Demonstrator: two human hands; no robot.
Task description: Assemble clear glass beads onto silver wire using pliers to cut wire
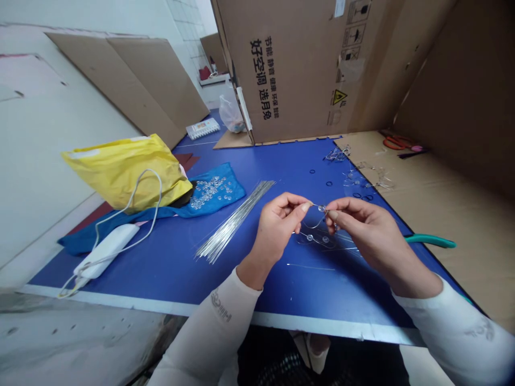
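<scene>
Thumb and forefinger of my left hand [279, 222] pinch one end of a thin wire above the blue table. My right hand [364, 230] is closed on the same wire just to the right, with a clear bead [321, 208] between the two hands. A loop of the wire hangs below the fingers. Under my hands are more clear beads [309, 237] on wires. Left of my left hand lies a bundle of straight silvery wires [237, 220]. Green-handled pliers [432, 240] are partly hidden behind my right wrist.
Loose clear beads [211, 190] rest on a blue cloth [237, 185] beside a yellow bag [132, 166]. A white power strip [108, 249] with a cable lies at left. Wired bead pieces [338, 154] and red scissors [398, 142] are at back right. Cardboard [306, 69] stands behind.
</scene>
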